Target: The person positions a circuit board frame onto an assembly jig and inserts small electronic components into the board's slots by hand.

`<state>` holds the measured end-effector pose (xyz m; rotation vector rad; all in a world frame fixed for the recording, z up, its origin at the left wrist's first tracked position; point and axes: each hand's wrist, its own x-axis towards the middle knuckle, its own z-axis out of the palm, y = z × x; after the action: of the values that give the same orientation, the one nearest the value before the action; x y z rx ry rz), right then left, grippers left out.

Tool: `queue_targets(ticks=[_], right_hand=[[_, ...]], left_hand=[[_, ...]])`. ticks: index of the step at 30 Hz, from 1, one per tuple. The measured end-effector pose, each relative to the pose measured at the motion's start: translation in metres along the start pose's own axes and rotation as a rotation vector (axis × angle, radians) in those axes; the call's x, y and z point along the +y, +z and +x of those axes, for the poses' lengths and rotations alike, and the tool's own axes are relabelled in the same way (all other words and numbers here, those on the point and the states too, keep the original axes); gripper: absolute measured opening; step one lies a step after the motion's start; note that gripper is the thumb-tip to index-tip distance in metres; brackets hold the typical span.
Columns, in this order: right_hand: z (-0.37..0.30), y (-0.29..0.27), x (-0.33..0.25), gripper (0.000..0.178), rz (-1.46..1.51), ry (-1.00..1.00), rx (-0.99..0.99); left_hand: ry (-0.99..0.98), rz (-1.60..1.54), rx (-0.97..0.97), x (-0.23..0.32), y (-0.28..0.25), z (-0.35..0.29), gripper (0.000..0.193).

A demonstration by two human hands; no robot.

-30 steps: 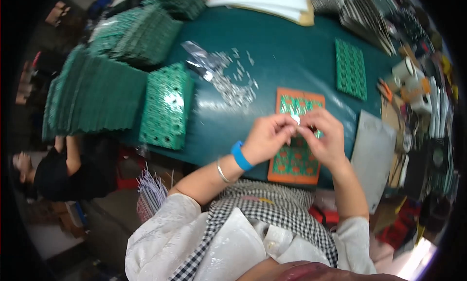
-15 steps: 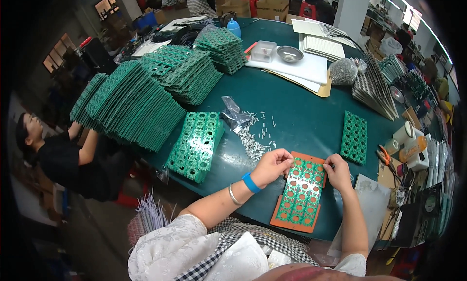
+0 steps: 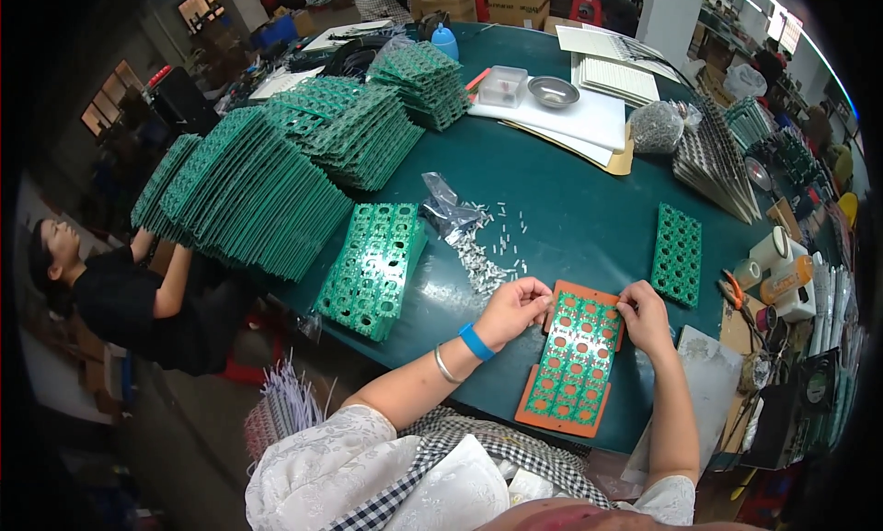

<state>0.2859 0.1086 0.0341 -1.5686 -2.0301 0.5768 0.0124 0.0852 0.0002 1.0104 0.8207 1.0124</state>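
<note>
A green circuit board panel (image 3: 578, 356) with rows of round openings lies on an orange fixture plate (image 3: 570, 427) in front of me. My left hand (image 3: 518, 312) is at the upper left edge of the plate, thumb and fingertips pinched together. Whatever may be between them is too small to make out. At the panel's upper right corner is my right hand (image 3: 647, 318), its fingers curled and thumb against the index finger; the fingertips hide what they hold, if anything. Small white parts (image 3: 483, 266) are spilled from a clear plastic bag (image 3: 445, 203) beyond my left hand.
A stack of green panels (image 3: 370, 264) stands left of the white parts, with taller stacks (image 3: 253, 195) behind. Another panel pile (image 3: 677, 255) lies to the right. Pliers (image 3: 733, 290) and bottles (image 3: 789, 278) crowd the right edge. A metal bowl (image 3: 554, 91) sits farther back. A co-worker (image 3: 110, 292) is at left.
The whole view has shifted slightly. My left fingertips sit a little off the panel's upper left corner, while my right hand stays at the upper right corner.
</note>
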Motion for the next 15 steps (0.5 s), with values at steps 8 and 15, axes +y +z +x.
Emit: queue_targets(ticks=[8,15], right_hand=[[0.003,-0.002,0.012,0.008,-0.011,-0.094,-0.008],[0.010,0.003,0.026,0.009,0.052,-0.080,0.005]], left_hand=[[0.019,0.000,0.069,-0.001,-0.002,0.004,0.007],[0.029,-0.048,0.122,0.000,-0.011,0.009,0.008]])
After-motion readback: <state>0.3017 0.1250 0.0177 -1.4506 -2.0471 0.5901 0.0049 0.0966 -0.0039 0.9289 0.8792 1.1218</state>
